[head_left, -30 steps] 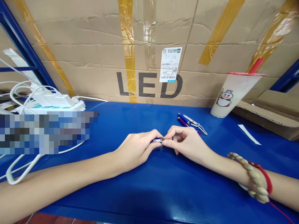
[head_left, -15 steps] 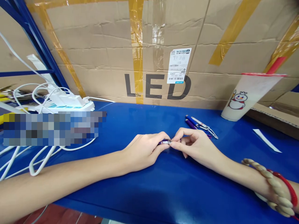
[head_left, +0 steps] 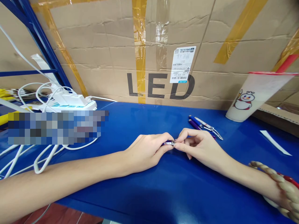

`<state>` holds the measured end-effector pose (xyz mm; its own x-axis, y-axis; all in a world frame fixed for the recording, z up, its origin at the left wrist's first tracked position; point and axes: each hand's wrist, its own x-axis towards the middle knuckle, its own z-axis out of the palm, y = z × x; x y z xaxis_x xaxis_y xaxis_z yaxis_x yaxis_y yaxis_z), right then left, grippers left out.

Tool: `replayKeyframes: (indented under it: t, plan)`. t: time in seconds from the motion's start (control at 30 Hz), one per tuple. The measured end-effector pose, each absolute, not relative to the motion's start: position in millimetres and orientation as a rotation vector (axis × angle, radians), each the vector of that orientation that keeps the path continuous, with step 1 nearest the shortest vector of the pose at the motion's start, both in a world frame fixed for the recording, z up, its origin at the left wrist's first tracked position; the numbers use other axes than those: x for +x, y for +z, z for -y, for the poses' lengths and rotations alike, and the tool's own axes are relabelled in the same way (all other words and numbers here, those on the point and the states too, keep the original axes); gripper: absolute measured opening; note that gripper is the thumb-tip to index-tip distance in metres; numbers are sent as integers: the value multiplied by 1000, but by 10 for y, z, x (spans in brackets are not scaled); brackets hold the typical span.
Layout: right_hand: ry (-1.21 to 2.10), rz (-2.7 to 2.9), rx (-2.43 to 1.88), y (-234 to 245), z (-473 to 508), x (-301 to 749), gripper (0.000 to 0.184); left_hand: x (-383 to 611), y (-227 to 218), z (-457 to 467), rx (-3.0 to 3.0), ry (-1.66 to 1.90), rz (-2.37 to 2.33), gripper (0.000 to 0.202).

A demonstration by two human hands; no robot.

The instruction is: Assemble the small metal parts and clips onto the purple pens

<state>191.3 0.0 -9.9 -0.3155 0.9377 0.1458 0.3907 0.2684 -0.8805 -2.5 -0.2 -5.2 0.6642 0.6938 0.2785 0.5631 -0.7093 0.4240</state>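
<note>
My left hand [head_left: 148, 152] is closed around a slim pen-like tube [head_left: 167, 143], dark purple with a white printed label and a silver end. Most of the tube is hidden inside that hand. Thumb and forefinger of my right hand [head_left: 198, 143] pinch at the tube's silver end; whatever small part lies between those fingertips is mostly covered. Both hands meet low over the blue tabletop [head_left: 149, 186]. Just behind my right hand lie several similar blue and purple tubes [head_left: 195, 122] with silver parts.
A tilted-looking drink cup [head_left: 254, 99] with a red straw stands at the right, near a white paper strip [head_left: 275, 142]. White cables [head_left: 46, 155] and a power strip [head_left: 70, 104] crowd the left. A large cardboard box [head_left: 112, 46] marked LED walls off the back.
The whole view has shifted slightly, so everything appears a little farther right. Both hands keep the same grip on the tube, with hardly any visible finger movement.
</note>
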Motion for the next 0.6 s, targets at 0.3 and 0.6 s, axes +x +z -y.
replayKeyframes:
  t: [0.3, 0.6]
  plan:
    - [1005, 1841, -1199, -114, -11, 1917, 29, -28, -56, 8, 2587, 618, -1017, 22]
    - [1058, 1795, -1199, -118, -9, 1924, 29, -34, -67, -3, 2590, 649, -960, 21]
